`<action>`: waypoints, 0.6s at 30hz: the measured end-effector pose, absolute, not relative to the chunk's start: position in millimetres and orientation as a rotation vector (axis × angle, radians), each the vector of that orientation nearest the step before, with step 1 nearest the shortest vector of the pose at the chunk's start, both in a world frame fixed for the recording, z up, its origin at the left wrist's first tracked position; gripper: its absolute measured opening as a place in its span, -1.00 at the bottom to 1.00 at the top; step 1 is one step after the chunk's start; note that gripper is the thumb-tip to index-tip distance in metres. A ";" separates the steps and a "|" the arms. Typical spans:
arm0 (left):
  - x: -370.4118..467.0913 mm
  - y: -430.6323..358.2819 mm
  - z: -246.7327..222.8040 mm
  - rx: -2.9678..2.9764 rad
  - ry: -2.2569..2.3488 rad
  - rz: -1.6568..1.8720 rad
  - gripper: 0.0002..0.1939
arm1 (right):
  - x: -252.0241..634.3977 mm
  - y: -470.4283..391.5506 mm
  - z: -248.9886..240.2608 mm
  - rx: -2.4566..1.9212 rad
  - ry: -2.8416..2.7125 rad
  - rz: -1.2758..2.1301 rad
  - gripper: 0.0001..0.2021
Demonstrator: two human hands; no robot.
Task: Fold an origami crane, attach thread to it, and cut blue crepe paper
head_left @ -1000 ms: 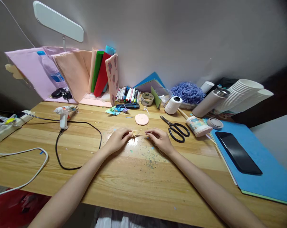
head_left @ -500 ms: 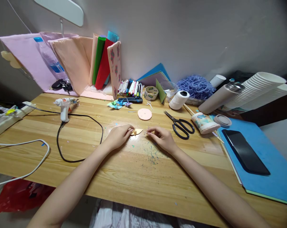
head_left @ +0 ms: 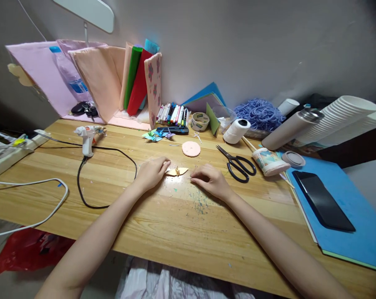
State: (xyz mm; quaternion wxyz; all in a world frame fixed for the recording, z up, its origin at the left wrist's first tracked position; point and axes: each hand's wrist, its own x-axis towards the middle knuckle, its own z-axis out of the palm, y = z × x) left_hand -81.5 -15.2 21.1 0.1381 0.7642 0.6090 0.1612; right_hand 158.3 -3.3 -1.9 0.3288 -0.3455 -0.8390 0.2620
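Observation:
A small yellow-orange origami crane (head_left: 177,172) lies with its wings spread on the wooden table. My left hand (head_left: 153,173) is closed at the tip of its left wing, fingertips bent over the paper. To the right of the crane, my right hand (head_left: 210,181) rests with thumb and forefinger pinched together. A very thin, light sliver shows at those fingertips, too small to name. Beyond the hands lies a round pink disc (head_left: 191,149). Black-handled scissors (head_left: 237,164) lie right of it, blades pointing away and to the left.
A white glue gun (head_left: 87,139) with a black cord stands at left. Folded coloured paper pieces (head_left: 156,135), markers (head_left: 173,114), a tape roll (head_left: 200,121) and a thread spool (head_left: 236,131) line the back. A phone (head_left: 321,201) lies on blue sheets at right. Blue-green scraps (head_left: 200,202) dot the tabletop.
My left hand has drawn back slightly to the left, baring more of the crane's left wing. The right hand stays near the right wing, still pinched. The view has shifted a little.

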 end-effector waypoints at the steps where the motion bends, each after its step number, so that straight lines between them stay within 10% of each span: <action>1: -82.1 -14.8 20.7 2.200 1.772 0.488 -0.65 | 158.2 -2.8 -1.7 -0.871 -2.223 0.661 -0.92; 10: -99.0 -15.3 38.8 1.923 1.942 0.987 -0.61 | 149.9 -9.5 20.7 -0.851 -2.018 0.355 -0.84; 18: -157.4 -18.3 60.3 1.395 2.330 1.798 -0.74 | -30.6 6.5 60.7 -0.850 -2.053 1.076 -0.74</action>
